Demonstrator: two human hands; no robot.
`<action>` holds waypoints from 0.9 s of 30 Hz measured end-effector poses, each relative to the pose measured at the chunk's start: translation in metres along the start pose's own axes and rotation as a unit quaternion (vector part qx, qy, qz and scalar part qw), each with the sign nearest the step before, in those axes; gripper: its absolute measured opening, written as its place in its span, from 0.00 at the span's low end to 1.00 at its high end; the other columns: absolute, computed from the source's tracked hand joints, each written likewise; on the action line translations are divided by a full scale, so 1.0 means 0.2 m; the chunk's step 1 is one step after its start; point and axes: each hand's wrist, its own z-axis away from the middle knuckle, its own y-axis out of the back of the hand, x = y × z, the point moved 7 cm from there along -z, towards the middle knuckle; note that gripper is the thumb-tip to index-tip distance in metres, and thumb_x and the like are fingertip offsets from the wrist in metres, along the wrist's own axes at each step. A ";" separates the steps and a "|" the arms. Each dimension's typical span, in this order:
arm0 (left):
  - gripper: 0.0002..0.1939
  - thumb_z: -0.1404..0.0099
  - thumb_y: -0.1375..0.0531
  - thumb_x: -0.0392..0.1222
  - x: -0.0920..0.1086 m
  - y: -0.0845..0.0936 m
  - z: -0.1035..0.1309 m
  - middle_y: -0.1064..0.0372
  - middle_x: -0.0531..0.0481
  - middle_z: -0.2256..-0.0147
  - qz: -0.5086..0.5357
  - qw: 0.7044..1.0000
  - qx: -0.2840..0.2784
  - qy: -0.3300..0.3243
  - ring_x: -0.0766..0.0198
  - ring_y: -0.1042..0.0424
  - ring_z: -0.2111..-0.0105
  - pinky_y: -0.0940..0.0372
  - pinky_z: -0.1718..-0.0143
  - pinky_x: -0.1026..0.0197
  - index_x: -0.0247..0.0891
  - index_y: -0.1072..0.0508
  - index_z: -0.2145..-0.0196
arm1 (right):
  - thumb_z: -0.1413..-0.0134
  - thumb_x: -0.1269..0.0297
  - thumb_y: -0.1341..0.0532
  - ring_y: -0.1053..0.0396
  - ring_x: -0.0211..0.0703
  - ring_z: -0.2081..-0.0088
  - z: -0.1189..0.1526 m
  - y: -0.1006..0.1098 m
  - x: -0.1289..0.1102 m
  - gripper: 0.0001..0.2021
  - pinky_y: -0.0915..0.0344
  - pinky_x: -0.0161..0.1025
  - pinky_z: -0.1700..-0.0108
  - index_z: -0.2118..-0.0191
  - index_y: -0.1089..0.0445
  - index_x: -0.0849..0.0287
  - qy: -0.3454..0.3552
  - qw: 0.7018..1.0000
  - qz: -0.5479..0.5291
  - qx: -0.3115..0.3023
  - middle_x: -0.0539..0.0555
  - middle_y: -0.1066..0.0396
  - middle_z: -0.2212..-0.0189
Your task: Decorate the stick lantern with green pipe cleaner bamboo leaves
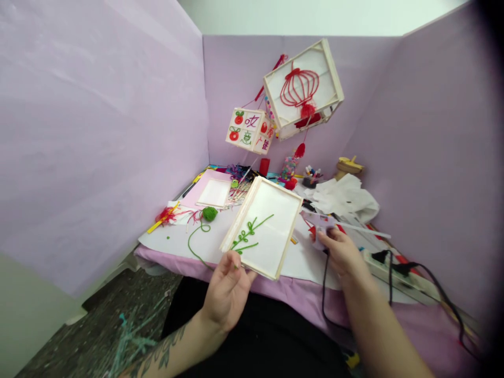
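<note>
My left hand (228,291) is closed on the lower left corner of a wooden-framed white panel (275,231), tilted above the front of the table. Green yarn is laid on the panel in the shape of a leafy sprig (246,236). From the left hand a loose strand runs back to a ball of green yarn (209,213) on the table. To the right of the panel, apart from it, my right hand (344,254) grips a pale purple hot glue gun (323,226). A long clear glue stick (364,229) sticks out behind it, and a black cord hangs below.
A large lantern (303,84) and a small lantern (250,130) hang over the table's back. Another framed panel (214,192) lies at left, near red yarn (167,214). Crumpled white sheets (346,197) and a power strip (397,273) are at right. Walls enclose three sides.
</note>
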 end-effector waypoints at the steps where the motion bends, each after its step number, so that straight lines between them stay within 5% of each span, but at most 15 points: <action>1: 0.08 0.39 0.36 0.36 0.00 0.00 0.00 0.29 0.49 0.62 0.000 1.000 0.002 0.000 0.56 0.33 0.51 0.43 0.43 0.44 0.39 0.33 0.71 | 0.66 0.53 0.33 0.29 0.45 0.68 -0.02 0.00 0.02 0.20 0.31 0.40 0.66 0.66 0.33 0.60 0.003 1.000 0.010 0.015 0.54 0.28 0.71; 5: 0.09 0.40 0.34 0.37 0.00 0.01 0.01 0.29 0.49 0.63 -0.002 1.000 0.015 -0.002 0.57 0.32 0.53 0.42 0.44 0.45 0.39 0.33 0.72 | 0.65 0.56 0.33 0.30 0.53 0.60 -0.02 0.02 0.03 0.27 0.32 0.49 0.59 0.56 0.35 0.61 0.029 0.993 0.077 0.085 0.59 0.29 0.61; 9: 0.09 0.41 0.34 0.37 -0.01 0.01 0.01 0.30 0.50 0.63 0.001 1.000 0.023 -0.001 0.57 0.31 0.54 0.41 0.46 0.46 0.39 0.33 0.72 | 0.53 0.58 0.36 0.36 0.59 0.51 0.25 0.00 -0.26 0.20 0.38 0.56 0.50 0.55 0.35 0.62 0.211 0.936 0.208 0.191 0.63 0.33 0.56; 11: 0.09 0.41 0.33 0.37 -0.01 0.00 0.02 0.30 0.50 0.64 0.002 1.000 0.020 -0.001 0.57 0.31 0.54 0.40 0.47 0.48 0.39 0.32 0.72 | 0.45 0.60 0.39 0.33 0.50 0.60 0.44 -0.14 -0.42 0.08 0.34 0.48 0.58 0.61 0.33 0.58 0.301 0.928 0.193 0.103 0.57 0.32 0.64; 13: 0.10 0.42 0.33 0.37 -0.01 0.00 0.02 0.30 0.51 0.66 -0.001 1.000 0.024 -0.003 0.58 0.31 0.56 0.39 0.49 0.51 0.39 0.32 0.72 | 0.42 0.67 0.40 0.33 0.45 0.61 0.65 -0.34 -0.57 0.01 0.34 0.43 0.59 0.64 0.32 0.55 0.407 0.896 0.166 -0.070 0.54 0.32 0.65; 16: 0.11 0.43 0.32 0.37 -0.01 0.01 0.02 0.31 0.53 0.69 -0.013 0.999 0.042 0.002 0.63 0.31 0.61 0.37 0.54 0.58 0.39 0.32 0.72 | 0.42 0.75 0.40 0.33 0.40 0.61 0.86 -0.52 -0.68 0.08 0.33 0.37 0.60 0.60 0.32 0.54 0.464 0.857 0.119 -0.191 0.52 0.34 0.64; 21: 0.12 0.45 0.30 0.40 -0.04 0.03 0.03 0.32 0.54 0.74 -0.013 0.998 0.058 0.025 0.69 0.33 0.71 0.37 0.66 0.67 0.37 0.31 0.73 | 0.42 0.77 0.41 0.34 0.39 0.61 0.90 -0.62 -0.68 0.11 0.33 0.35 0.60 0.57 0.32 0.55 0.455 0.861 0.066 -0.217 0.52 0.35 0.64; 27: 0.14 0.48 0.28 0.38 -0.05 0.05 0.03 0.31 0.54 0.74 -0.004 0.997 0.073 0.035 0.70 0.32 0.71 0.36 0.66 0.68 0.35 0.31 0.74 | 0.42 0.78 0.42 0.34 0.39 0.60 0.91 -0.64 -0.68 0.15 0.32 0.35 0.59 0.53 0.31 0.54 0.478 0.844 0.074 -0.232 0.52 0.35 0.63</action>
